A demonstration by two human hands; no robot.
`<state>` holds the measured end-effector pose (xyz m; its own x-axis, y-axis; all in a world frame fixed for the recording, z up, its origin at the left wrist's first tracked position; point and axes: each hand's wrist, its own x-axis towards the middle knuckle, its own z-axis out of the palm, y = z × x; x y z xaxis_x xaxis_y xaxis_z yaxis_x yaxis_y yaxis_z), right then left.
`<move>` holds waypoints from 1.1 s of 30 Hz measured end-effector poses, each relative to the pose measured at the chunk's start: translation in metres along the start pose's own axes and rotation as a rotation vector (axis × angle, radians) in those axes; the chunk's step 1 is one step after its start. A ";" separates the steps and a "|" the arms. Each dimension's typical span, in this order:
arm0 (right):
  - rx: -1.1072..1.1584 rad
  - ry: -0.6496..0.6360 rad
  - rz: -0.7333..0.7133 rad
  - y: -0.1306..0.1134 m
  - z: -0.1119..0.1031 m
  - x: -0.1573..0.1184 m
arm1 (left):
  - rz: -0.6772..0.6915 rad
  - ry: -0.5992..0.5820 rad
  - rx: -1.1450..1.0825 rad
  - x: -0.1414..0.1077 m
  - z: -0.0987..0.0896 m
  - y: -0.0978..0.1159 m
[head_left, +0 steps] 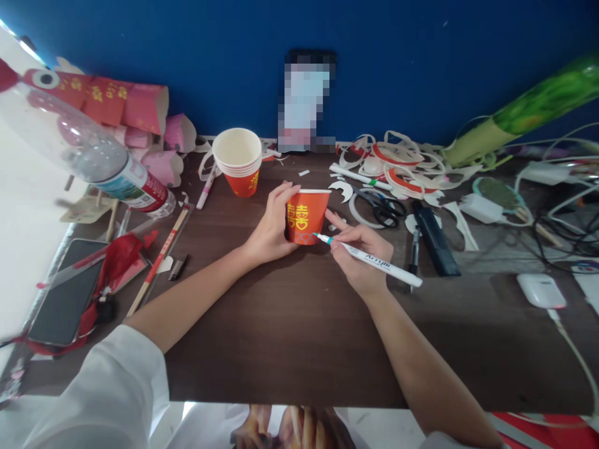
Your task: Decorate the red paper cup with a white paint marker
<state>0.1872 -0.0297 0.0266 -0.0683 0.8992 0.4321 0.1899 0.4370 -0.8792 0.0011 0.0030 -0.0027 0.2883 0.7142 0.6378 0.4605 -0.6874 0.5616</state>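
A red paper cup with yellow characters and a pale rim stands upright on the dark table. Wrapped around its left side is my left hand, fingers near the rim. Bluish scalloped lines run along the lower part of the cup. In my right hand I grip a white acrylic marker with a teal collar, its tip at the cup's lower right side. A finger of that hand reaches to the cup's right edge. The cup's far side is hidden.
A stack of paper cups stands behind on the left. A phone leans against the blue partition. Scissors, paper scraps and a black box cutter lie right. A plastic bottle and a dark phone are left.
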 end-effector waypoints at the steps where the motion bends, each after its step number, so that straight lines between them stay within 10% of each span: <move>1: 0.010 0.000 0.003 -0.001 0.000 0.000 | -0.001 0.003 0.000 0.000 0.000 0.000; 33: 0.209 0.027 -0.057 0.001 0.000 0.001 | -0.164 -0.102 0.027 -0.001 -0.003 0.003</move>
<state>0.1878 -0.0280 0.0261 -0.0468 0.8731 0.4853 -0.0207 0.4849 -0.8743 -0.0009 0.0000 -0.0002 0.2901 0.8271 0.4814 0.5303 -0.5577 0.6386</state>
